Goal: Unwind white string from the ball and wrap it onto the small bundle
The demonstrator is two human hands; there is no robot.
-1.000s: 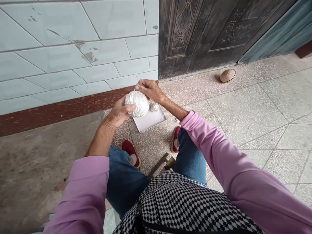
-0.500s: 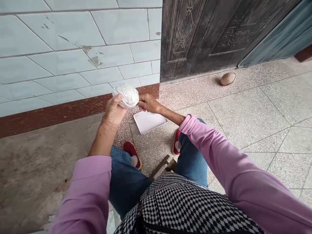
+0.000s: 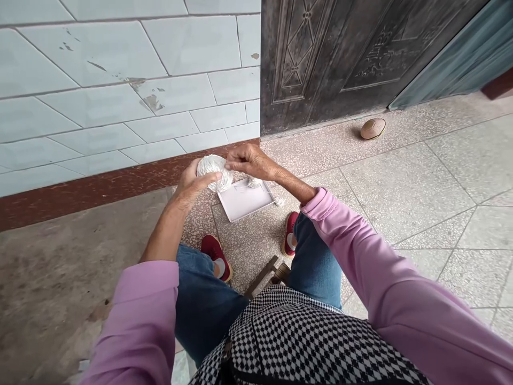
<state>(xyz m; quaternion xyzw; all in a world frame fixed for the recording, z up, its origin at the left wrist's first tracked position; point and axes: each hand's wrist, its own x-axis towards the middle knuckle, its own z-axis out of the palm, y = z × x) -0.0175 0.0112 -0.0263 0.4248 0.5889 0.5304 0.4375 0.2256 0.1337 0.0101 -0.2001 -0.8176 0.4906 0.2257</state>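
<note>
My left hand is wrapped round a white ball of thread, held in front of my knees. My right hand is closed in a pinch at the ball's right side, seemingly on a thin strand that I cannot make out clearly. Below both hands a flat white tray lies on the floor, with a small grey-white ball of thread at its far edge, partly hidden by my right hand.
I sit on a low wooden stool, with red shoes on the speckled floor. A pale tiled wall with a red skirting runs ahead on the left, a dark metal door on the right. A small brown ball lies by the door.
The left hand swung the ball up and left, then brought it back down. The right hand dipped below the ball, then rose to pinch at its right side.
</note>
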